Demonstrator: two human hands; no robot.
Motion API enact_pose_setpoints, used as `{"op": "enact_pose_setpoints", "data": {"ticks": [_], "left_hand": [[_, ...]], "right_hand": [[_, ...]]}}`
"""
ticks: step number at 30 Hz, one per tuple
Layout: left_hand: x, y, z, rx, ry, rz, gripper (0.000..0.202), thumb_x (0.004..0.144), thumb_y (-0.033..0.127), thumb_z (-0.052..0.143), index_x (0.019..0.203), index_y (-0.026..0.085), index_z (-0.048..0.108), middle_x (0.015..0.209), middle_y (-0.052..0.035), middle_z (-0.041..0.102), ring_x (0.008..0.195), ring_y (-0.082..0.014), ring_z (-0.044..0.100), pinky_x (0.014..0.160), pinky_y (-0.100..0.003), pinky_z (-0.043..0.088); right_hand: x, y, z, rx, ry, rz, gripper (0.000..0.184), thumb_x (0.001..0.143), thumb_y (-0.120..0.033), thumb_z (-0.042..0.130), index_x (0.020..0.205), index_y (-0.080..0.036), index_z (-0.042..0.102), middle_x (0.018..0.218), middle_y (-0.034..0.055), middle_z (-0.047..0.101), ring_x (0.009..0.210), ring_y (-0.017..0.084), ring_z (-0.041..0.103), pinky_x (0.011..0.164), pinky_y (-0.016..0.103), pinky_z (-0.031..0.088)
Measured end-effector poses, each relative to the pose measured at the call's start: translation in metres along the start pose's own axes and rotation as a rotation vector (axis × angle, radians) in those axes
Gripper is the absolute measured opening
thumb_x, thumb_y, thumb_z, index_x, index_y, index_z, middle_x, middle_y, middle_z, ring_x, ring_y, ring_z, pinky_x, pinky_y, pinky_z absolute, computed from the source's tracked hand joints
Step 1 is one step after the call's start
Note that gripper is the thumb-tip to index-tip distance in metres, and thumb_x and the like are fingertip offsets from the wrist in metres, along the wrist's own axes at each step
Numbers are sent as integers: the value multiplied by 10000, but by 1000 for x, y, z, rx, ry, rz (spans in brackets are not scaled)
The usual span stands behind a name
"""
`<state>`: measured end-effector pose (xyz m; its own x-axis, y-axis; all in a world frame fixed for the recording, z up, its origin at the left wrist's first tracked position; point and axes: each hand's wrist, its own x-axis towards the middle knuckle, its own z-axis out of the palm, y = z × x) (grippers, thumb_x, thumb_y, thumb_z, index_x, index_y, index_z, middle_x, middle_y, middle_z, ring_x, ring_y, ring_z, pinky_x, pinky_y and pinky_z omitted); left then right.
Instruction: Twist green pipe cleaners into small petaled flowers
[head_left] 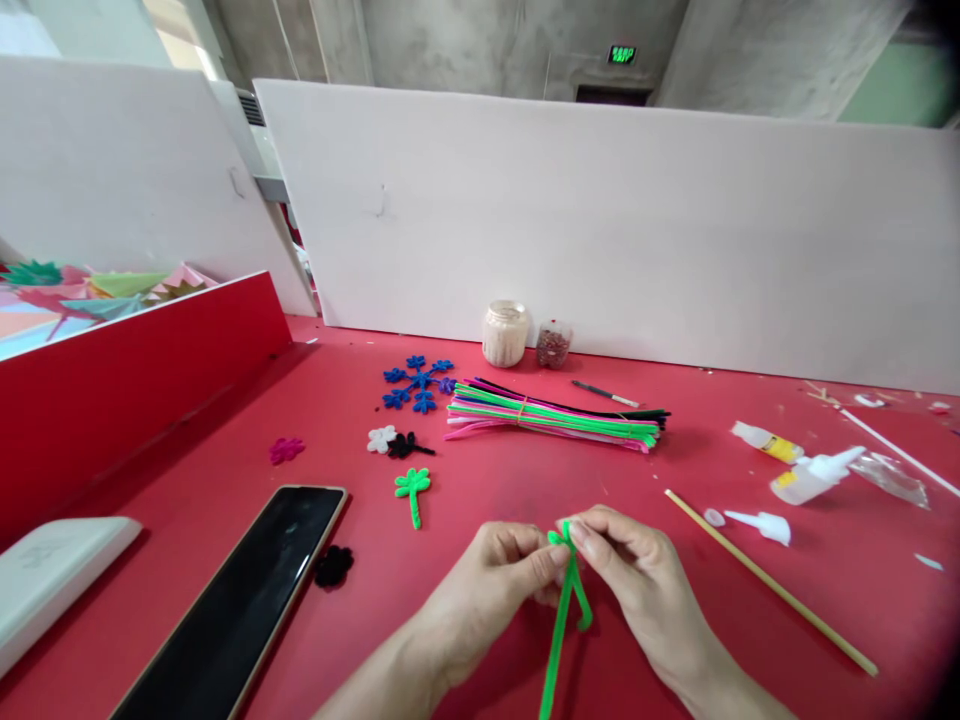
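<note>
A bright green pipe cleaner (556, 645) is pinched between my two hands above the red table. Its top is bent into small loops, and two tails hang down, one long and one short with a curled end. My left hand (499, 575) grips the loops from the left with thumb and fingers. From the right, my right hand (634, 570) pinches the top loop. Left of my hands lies a finished green pipe-cleaner flower (412, 490) with a twisted stem. Behind it are a white flower (382, 439) and a black flower (405, 445) with a stem.
A banded bundle of pipe cleaners (555, 415) lies ahead, near a blue snowflake shape (420, 382) and a jar (505, 335). At left are a phone (240, 600) and a black flower (334, 566). A wooden stick (772, 580) and glue bottles (814, 477) lie right.
</note>
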<state>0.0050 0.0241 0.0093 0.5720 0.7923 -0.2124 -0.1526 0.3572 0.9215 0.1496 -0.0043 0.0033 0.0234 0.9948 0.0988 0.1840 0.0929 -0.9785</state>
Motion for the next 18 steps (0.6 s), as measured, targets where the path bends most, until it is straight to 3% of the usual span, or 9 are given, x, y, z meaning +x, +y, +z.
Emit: {"op": "enact_pose_setpoints", "data": {"ticks": [4, 8, 18], "left_hand": [[0, -3, 1, -1, -63, -46, 234, 689, 321, 622, 613, 101, 600, 548, -14, 540, 472, -94, 487, 522, -230, 362], [2, -8, 0, 13, -28, -35, 239, 737, 293, 559, 602, 97, 578, 552, -33, 567, 396, -82, 492, 452, -216, 348], [2, -5, 1, -30, 79, -21, 221, 697, 295, 595, 593, 101, 575, 470, -5, 547, 318, -52, 421, 358, -183, 281]], "right_hand": [[-1, 1, -2, -22, 49, 7, 150, 798, -294, 535, 781, -186, 637, 641, -17, 525, 595, 126, 482, 552, 214, 405], [-1, -2, -4, 19, 23, 32, 168, 819, -301, 505, 858, -195, 630, 664, -12, 555, 650, 138, 518, 590, 211, 424], [0, -2, 0, 113, -175, 62, 192, 839, -276, 468, 931, -171, 600, 726, 27, 608, 643, 150, 542, 606, 246, 445]]}}
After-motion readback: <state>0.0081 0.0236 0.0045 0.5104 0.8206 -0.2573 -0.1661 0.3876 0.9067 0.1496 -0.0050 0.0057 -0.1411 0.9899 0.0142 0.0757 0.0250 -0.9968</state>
